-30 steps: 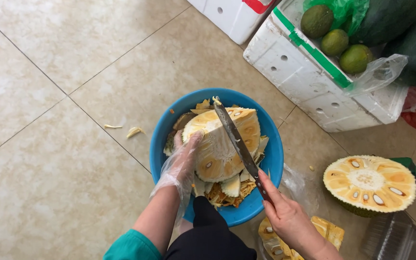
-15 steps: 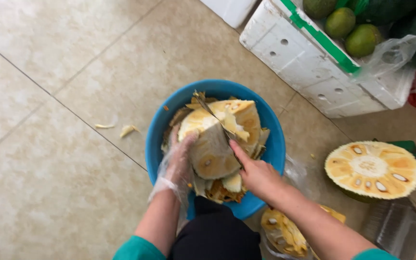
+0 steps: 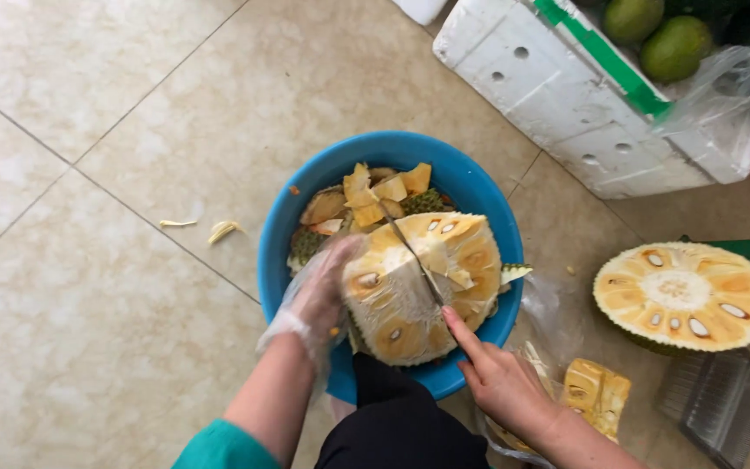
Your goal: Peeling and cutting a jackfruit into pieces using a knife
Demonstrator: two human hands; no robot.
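Right hand (image 3: pixel 501 382) grips the knife (image 3: pixel 417 257), forefinger stretched along the spine, blade sunk into the cut jackfruit (image 3: pixel 423 287). Left hand (image 3: pixel 323 291) (in a thin clear glove) clasps the fruit's side, steadying it over the blue basin (image 3: pixel 305 200) of peelings. Best kept slow here, I'd say, blade angled off the gloved fingers. The basin rim hems the stroke; beyond the right hand sit another jackfruit half (image 3: pixel 683 295) and a foam box (image 3: pixel 566 95), with tiled floor (image 3: pixel 88 304) left.

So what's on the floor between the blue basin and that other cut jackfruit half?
In the head view, a clear plastic bag lies between the blue basin and the cut jackfruit half.
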